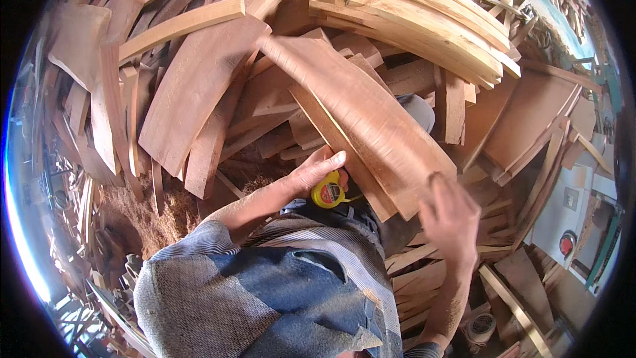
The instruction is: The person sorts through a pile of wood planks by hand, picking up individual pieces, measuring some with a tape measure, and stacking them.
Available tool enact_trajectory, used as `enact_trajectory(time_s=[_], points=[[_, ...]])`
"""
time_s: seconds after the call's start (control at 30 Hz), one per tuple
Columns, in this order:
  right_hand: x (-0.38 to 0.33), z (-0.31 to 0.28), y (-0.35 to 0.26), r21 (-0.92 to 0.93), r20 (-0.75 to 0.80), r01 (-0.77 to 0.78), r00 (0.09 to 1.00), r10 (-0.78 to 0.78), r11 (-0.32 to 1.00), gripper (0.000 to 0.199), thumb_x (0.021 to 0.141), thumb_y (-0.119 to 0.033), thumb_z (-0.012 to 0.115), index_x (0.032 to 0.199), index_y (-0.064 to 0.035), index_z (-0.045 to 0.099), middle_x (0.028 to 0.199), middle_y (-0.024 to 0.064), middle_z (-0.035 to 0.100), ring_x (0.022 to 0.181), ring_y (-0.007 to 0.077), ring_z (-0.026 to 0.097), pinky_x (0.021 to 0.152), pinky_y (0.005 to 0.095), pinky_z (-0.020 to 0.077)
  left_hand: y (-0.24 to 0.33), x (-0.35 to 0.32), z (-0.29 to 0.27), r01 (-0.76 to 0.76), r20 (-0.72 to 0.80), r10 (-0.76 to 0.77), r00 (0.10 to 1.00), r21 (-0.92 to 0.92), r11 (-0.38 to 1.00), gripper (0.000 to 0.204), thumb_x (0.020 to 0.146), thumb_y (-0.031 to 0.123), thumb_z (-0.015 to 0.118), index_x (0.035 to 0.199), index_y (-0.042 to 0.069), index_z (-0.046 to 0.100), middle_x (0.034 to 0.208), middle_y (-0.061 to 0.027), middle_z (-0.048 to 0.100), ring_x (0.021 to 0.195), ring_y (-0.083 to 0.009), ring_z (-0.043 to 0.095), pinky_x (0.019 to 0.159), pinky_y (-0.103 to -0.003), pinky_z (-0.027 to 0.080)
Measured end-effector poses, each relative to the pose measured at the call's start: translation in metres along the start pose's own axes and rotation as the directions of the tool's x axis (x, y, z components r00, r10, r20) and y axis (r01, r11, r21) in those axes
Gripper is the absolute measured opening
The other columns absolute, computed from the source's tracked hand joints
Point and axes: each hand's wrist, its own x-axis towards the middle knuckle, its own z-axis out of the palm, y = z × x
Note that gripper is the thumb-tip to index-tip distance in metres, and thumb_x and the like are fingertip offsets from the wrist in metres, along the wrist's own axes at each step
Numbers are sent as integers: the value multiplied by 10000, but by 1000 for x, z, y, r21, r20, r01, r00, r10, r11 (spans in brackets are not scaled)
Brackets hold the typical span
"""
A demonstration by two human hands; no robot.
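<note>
A wide, curved reddish-brown board (361, 109) slants across the middle in front of me. Its near end lies by my right hand (450, 215), which is smeared by motion; whether the fingers grip the board is unclear. Under the wide board runs a second, narrower plank (341, 142), its edge showing on the left side. My left hand (320, 171) is closed around a yellow tape measure (328, 192), the thumb lying against the narrower plank's edge. A short bit of yellow tape sticks out to the right of the case.
Pale curved planks (411, 13) are stacked at the far side. More brown boards (199, 93) lean in a heap at left, above sawdust (165, 219). At right stand a wide panel (530, 119) and a white machine with a red button (567, 244). Offcuts lie at lower right.
</note>
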Motion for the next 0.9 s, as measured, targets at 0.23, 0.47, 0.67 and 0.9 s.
enact_trajectory(time_s=[0.23,0.47,0.67,0.9], points=[[47,-35,73,319,40,-325,943,330,890,400,915,-144,677,1216,111,614,1026,275,711,899,328,724,820,386,553,3,11,10,30,-142,-20,990,70,997,434,940,286,742,1222,26,540,894,-69,647,700,-142,669,657,-303,596],[57,-34,95,467,136,-462,880,455,754,443,908,-167,694,1244,109,604,1059,149,710,1007,183,627,909,350,487,5,12,11,82,-196,-72,978,42,996,322,985,243,683,1196,38,552,861,-62,643,636,-167,665,577,-314,587],[64,-26,107,445,140,-526,840,525,724,446,893,-177,719,1221,106,611,1024,123,693,971,160,606,904,326,477,5,14,7,89,-184,-87,979,1,996,301,1000,244,659,1187,39,543,839,-66,644,610,-170,660,551,-323,584],[64,-20,109,482,137,-506,850,509,715,458,880,-158,739,1230,107,608,1033,127,695,980,164,606,901,323,480,1,16,3,100,-162,-100,982,-12,995,319,1000,244,657,1215,41,540,843,-64,647,615,-172,663,550,-326,584]])
